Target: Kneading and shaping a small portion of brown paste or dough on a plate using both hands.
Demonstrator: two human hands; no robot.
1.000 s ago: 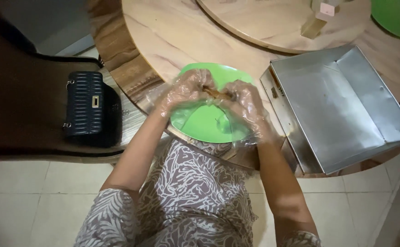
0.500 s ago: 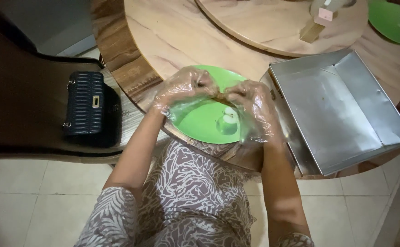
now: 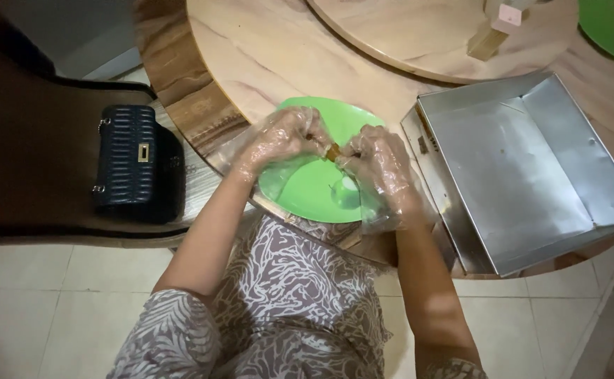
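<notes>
- The left hand and the right hand both wear thin clear gloves. They meet just above the green plate.
- Between them is a small brown bit. It is too small to tell what it is.
- Each hand is curled, with its fingertips closed on one end of the bit — so the bit hangs over the plate, near its far edge.
- To do this well, I think it helps to pinch with the tips only and stay over the plate, so any crumbs land on it.
- The gloves look slippery, so slow, small pulls seem best.
- The plate sits on the near edge of a round, light wood counter.
- Right of the plate is a shiny metal tray, partly over the edge.
- Past the plate, a round raised board lies on the counter.
- Left of the plate, a dark chair holds a black bag.
- Below is pale tile floor — and the person's patterned dress.
</notes>
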